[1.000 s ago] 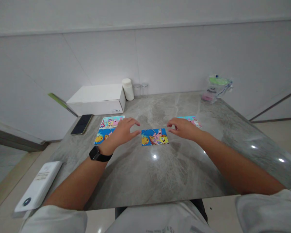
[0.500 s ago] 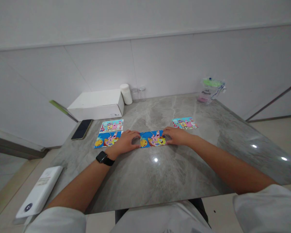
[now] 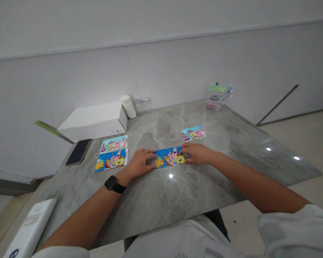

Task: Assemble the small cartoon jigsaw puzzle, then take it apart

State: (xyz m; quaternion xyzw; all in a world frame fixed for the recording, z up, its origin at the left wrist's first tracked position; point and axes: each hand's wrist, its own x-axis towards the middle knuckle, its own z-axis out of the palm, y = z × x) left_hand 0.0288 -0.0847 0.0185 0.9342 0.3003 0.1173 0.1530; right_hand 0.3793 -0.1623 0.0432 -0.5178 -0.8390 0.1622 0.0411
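A blue cartoon card [image 3: 169, 157] lies near the middle of the table, between my hands. My left hand [image 3: 141, 162], with a black watch on its wrist, pinches the card's left edge between thumb and fingers. At the right edge, my right hand [image 3: 195, 153] grips the same card with its thumb and fingers. Left of my left hand is a similar blue card [image 3: 111, 160], just below a light-blue cartoon card [image 3: 114, 143]. Another light-blue card [image 3: 195, 133] lies beyond my right hand.
A white box [image 3: 94, 120], a white bottle [image 3: 128, 106] and two clear glasses [image 3: 142, 105] stand along the wall. A phone [image 3: 78, 152] is at left, a white device [image 3: 29, 229] at lower left. A plastic bag [image 3: 218, 96] sits at back right.
The camera view has shifted and tilted, so the table's far items appear further left. Both hands stay at the edges of the middle card; the left blue card now shows more fully.
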